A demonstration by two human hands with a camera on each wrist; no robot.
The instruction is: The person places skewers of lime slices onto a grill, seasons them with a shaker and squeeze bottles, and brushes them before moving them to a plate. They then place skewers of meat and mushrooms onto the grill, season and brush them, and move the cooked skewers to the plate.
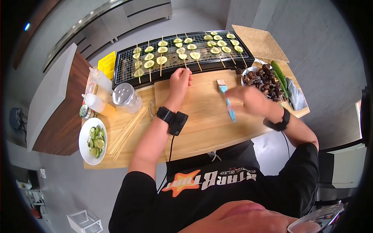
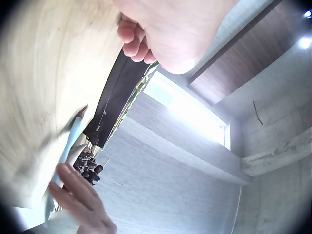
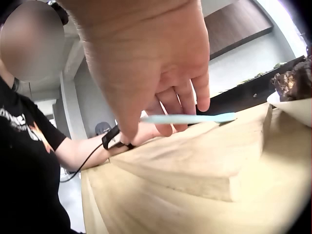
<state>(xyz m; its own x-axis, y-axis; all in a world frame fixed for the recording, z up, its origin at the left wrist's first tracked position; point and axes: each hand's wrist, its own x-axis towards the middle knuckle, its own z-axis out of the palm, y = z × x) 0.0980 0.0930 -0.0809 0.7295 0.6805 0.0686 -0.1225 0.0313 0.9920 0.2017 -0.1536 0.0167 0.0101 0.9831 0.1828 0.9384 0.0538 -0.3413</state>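
Left to right, we count one bowl (image 1: 81, 136) of green slices, two squeeze bottles (image 1: 95, 103), one jar (image 1: 134, 103), eight skewers (image 1: 161, 60) on one grill (image 1: 145, 77). Left hand (image 1: 180, 81): fingers curled together at one skewer's end; we cannot tell whether they grip it. One brush (image 3: 195, 118) is at the right hand (image 1: 246, 98), contact unclear. The head view blurs that hand; the right wrist view shows its fingers extended, slightly apart.

Left grip (image 2: 170, 29) up top — blurred right grip (image 2: 80, 200) by the blue brush (image 2: 72, 137) — pale wood (image 2: 41, 63).
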